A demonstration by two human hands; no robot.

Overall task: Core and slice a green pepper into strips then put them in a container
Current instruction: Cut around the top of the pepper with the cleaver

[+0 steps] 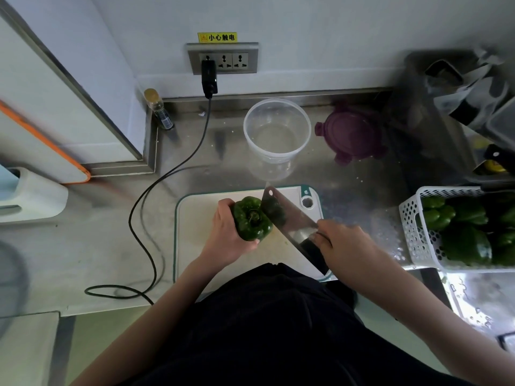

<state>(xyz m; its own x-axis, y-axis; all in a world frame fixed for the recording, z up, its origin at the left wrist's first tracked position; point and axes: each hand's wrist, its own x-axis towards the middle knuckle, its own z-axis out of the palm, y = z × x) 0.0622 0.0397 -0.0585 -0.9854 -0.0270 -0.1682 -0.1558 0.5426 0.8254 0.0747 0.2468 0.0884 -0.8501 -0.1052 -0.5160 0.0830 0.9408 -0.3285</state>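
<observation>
The task stands at its opening stage: the green pepper [252, 220] is whole, with the stem and core still in place, and no cut surface or strip is visible anywhere on the cutting board [195, 246]. The pepper sits on the far left part of the board, stem end turned up toward the camera. The left hand [227, 232] grips the pepper from its left side, with the fingers curled round the far side and the thumb on the near side. The right hand [338, 240] is clenched round the dark handle of the cleaver [289, 218]. The blade lies just to the right of the stem, against or very close to the pepper; whether the edge has entered the flesh cannot be told. By judgement, the step in hand is the first cut, either halving the pepper or cutting beside the core. Remaining steps: open the pepper, remove core and seeds, slice the walls into strips, transfer the strips. The clear container [277, 135] stands on the counter [111, 218] beyond the board, open and holding no pepper. Its purple lid [352, 133] lies beside it to the right. A white basket [418, 235] to the right holds further whole peppers.
</observation>
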